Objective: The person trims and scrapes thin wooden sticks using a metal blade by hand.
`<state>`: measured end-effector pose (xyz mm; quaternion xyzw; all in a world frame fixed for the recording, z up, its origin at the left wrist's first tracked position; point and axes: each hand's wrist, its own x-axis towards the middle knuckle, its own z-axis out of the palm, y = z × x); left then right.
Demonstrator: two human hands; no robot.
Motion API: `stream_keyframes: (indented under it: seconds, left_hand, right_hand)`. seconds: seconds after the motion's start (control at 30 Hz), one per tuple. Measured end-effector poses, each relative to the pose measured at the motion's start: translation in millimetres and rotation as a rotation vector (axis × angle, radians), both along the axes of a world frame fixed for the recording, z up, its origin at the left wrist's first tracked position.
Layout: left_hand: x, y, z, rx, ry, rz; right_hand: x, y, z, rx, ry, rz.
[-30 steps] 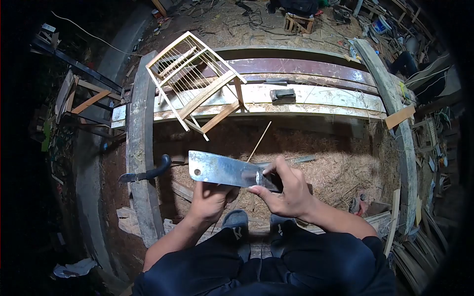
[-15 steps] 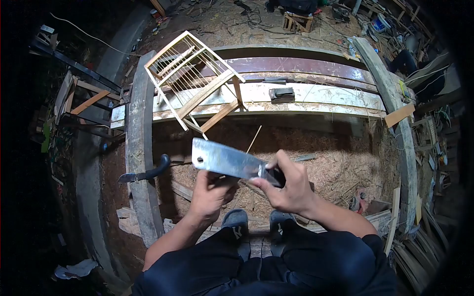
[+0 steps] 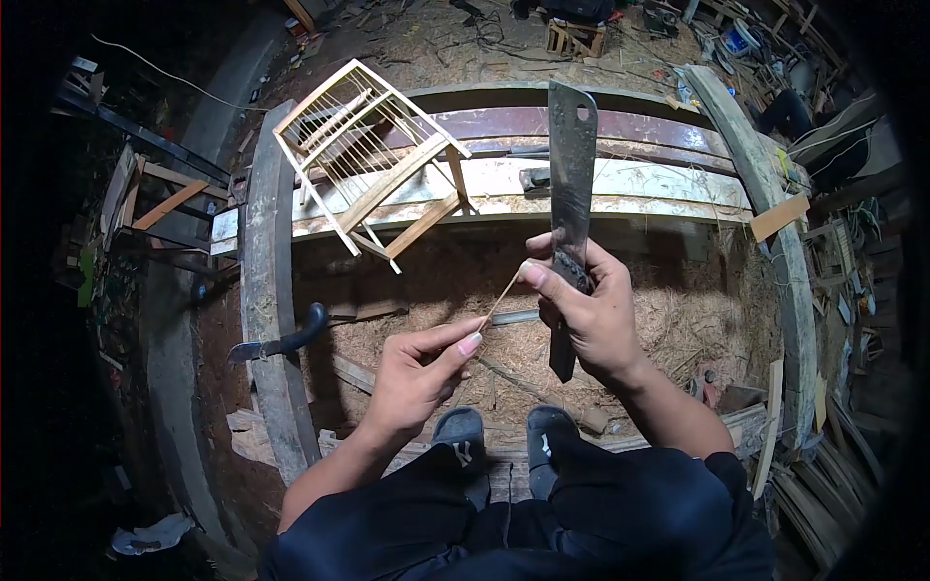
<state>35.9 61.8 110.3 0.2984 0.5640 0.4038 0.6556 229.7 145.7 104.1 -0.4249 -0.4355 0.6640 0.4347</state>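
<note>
My left hand (image 3: 412, 387) pinches one end of a thin wooden stick (image 3: 500, 301) between thumb and fingertips. The stick's upper end meets the thumb and fingertip of my right hand (image 3: 596, 315). That same hand is closed round the dark handle of a cleaver (image 3: 573, 160), its broad blade upright with a hole near the top corner. Beyond my hands a slatted wooden frame (image 3: 368, 160) with thin rods leans on the white plank (image 3: 649, 184). A small dark block-like tool (image 3: 534, 179) lies on that plank, partly behind the blade.
A knife with a curved dark handle (image 3: 308, 331) rests on the left beam (image 3: 266, 232). The right beam (image 3: 765, 194) has a short wood piece (image 3: 779, 219) on it. Wood shavings (image 3: 678, 320) cover the ground between the beams. My sandalled feet (image 3: 458, 426) are below.
The cleaver has swung from pointing left to upright, moving right. My left hand has come away from beneath the blade, and the thin stick now spans both hands.
</note>
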Motion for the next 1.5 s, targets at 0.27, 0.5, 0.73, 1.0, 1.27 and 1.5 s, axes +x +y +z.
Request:
stream_keyframes:
  seconds: [0.27, 0.5, 0.73, 1.0, 1.27, 1.5]
  left_hand:
    - [-3, -2, -4, 0.0, 0.071, -0.089]
    - [3, 4, -14, -0.009, 0.013, -0.007]
    - [0, 3, -15, -0.031, -0.028, 0.03]
    - [-4, -13, -26, 0.101, -0.171, 0.097]
    - [-6, -15, -28, 0.022, -0.232, 0.122]
    - [-1, -16, -28, 0.07, -0.212, 0.21]
  right_hand:
    - [-4, -3, -3, 0.042, -0.094, -0.031]
    - [-13, -26, -16, 0.053, -0.18, 0.116]
    - [4, -31, -31, 0.206, -0.267, 0.215]
    - [-3, -40, -29, 0.683, -0.416, 0.105]
    - [-4, -38, -37, 0.865, -0.398, 0.131]
    - [-4, -36, -31, 0.832, -0.375, 0.085]
